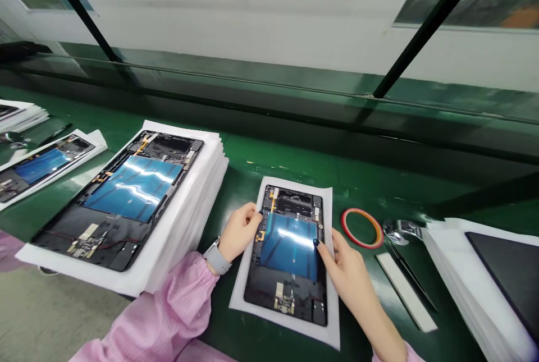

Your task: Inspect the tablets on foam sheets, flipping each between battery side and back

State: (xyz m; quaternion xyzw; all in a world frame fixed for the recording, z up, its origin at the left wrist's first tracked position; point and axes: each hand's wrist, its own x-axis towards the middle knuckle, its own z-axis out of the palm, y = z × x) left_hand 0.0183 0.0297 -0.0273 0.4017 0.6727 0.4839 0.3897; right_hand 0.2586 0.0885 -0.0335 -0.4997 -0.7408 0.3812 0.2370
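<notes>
A long green workbench (269,154) runs across the room under a dark-framed glass panel, and it is crowded with white sheets and black tablet chassis. At the left of the frame, a tall stack of white foam sheets (185,255) carries a chassis with a blue film panel (132,188), and another chassis (42,165) lies farther to the upper left. At the lower right sits a second white stack (475,294) topped by a black panel (505,278). Between them, at lower centre, the tablet chassis (288,247) lies flat on its own white sheet (332,294), its long axis running almost straight away from the person, top end toward the far side of the bench. The left hand (240,232), with a smartwatch (217,255) on the wrist and a pink sleeve (155,311) behind it, comes in from the lower left and reaches the chassis's upper left edge. The right hand (347,275) sits lower, against the right edge, one fingertip (316,243) on the blue film. Neither hand is clenched, both touch the chassis, but I cannot tell whether either one truly grips it.
</notes>
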